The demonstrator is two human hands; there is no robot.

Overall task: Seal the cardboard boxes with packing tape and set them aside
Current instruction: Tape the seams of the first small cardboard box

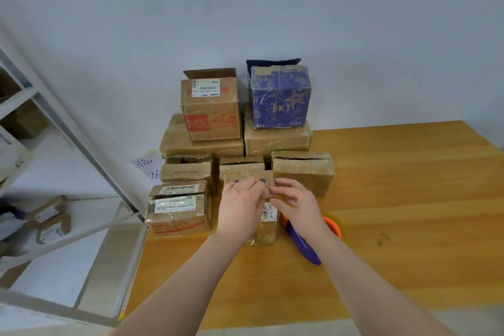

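Note:
A small cardboard box (266,224) with a white barcode label stands on the wooden table (395,199) in front of me. My left hand (240,207) and my right hand (296,203) both rest on its top, fingers meeting over the flaps and pressing them down. A tape dispenser (302,243) with a purple handle and an orange roll holder lies on the table just right of the box, partly hidden under my right forearm. Neither hand touches it.
Several cardboard boxes are stacked behind and left of the small one, among them a blue BKT box (279,98) and a red-printed box (211,109). A metal shelf frame (81,150) stands at the left, with small boxes (51,221) on the floor below.

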